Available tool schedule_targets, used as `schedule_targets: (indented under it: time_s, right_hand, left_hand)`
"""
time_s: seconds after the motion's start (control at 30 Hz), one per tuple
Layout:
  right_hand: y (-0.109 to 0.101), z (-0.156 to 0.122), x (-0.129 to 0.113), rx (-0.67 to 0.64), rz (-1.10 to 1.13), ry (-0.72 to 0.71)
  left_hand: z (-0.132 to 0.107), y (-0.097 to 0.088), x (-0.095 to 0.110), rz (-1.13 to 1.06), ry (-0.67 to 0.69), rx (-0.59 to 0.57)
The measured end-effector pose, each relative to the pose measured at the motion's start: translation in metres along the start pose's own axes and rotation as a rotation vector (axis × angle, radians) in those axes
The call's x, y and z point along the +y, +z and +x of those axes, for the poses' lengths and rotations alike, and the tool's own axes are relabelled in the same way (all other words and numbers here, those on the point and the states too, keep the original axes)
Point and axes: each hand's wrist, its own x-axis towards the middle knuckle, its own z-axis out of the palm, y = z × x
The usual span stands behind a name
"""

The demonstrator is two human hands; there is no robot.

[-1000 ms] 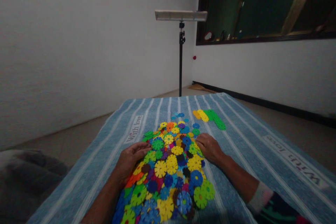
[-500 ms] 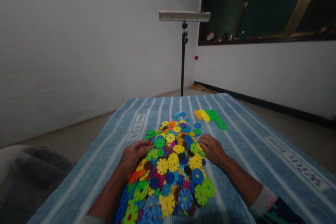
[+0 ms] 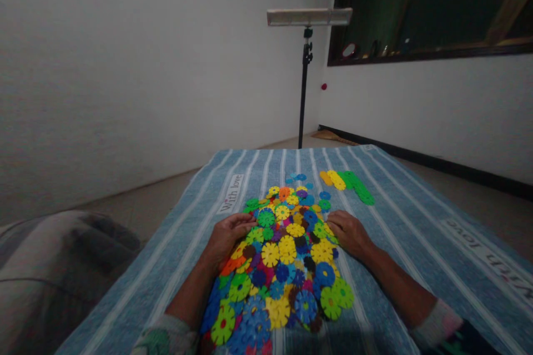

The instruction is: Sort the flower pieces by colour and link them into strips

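A broad heap of flower-shaped plastic discs (image 3: 287,248) in yellow, green, blue, orange, purple and brown lies on the striped cloth. At its left edge rests my left hand (image 3: 228,236), open, the fingers reaching over the outer discs near a green disc (image 3: 266,218). My right hand (image 3: 348,233) lies against the right edge, open with fingers loosely bent, touching the discs beside a yellow-green piece (image 3: 320,230). Neither hand visibly lifts a disc. The undersides of the fingers are hidden.
Beyond the heap, toward the far right, yellow, orange and green discs form overlapping rows (image 3: 347,182). The blue striped cloth (image 3: 175,266) covers the table. A lamp on a black stand (image 3: 303,89) rises behind it. Grey fabric (image 3: 66,266) sits at lower left.
The camera view has turned slightly left, so everything appears shifted to the right. Both hands stay at the same edges of the heap, and the discs look unmoved.
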Motion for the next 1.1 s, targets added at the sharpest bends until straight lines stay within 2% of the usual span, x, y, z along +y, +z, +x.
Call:
schedule_targets:
  time_s: [0.43, 0.57, 0.67, 0.8, 0.9, 1.1]
  right_hand:
    - [0.0, -0.007, 0.0, 0.03, -0.01, 0.022]
    - [-0.002, -0.006, -0.018, 0.143, -0.031, 0.009]
    - [0.002, 0.002, -0.046, 0.184, -0.011, -0.098]
    - [0.013, 0.026, -0.091, 0.093, 0.031, -0.253]
    - [0.026, 0.046, -0.115, -0.011, 0.012, -0.314]
    - [0.051, 0.062, -0.125, -0.167, -0.116, -0.324]
  left_hand:
    - [-0.004, 0.002, -0.002, -0.008, 0.03, -0.012]
    - [-0.002, 0.0, -0.004, -0.011, 0.035, -0.018]
    - [-0.001, 0.0, -0.006, -0.018, 0.021, -0.013]
    - [0.0, 0.0, -0.006, -0.03, 0.012, -0.001]
    - [0.001, -0.001, -0.008, -0.025, 0.021, -0.005]
    - [0.005, -0.006, -0.013, -0.012, 0.054, -0.039]
